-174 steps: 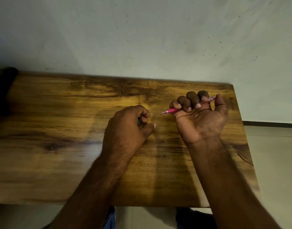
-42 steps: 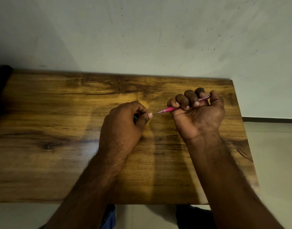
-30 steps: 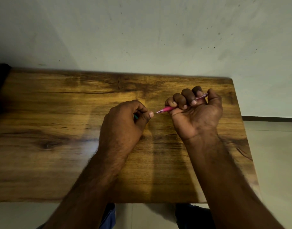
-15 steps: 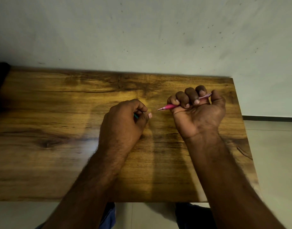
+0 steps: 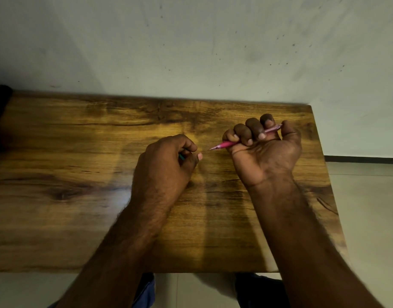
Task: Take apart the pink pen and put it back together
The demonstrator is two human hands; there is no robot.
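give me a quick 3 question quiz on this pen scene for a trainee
1. True or false: the pink pen lies flat on the wooden table.
2. Which way does the pen's tip point? A) toward the left hand B) toward the wall C) straight down at the table
3. Fill in: the right hand has its fingers ____ around the pen.

Key
1. False: the right hand holds it above the table.
2. A: a small gap separates the tip from the left hand's thumb.
3. Curled (closed in a fist). The left hand is also closed, with a small teal piece showing inside; what it is cannot be told.
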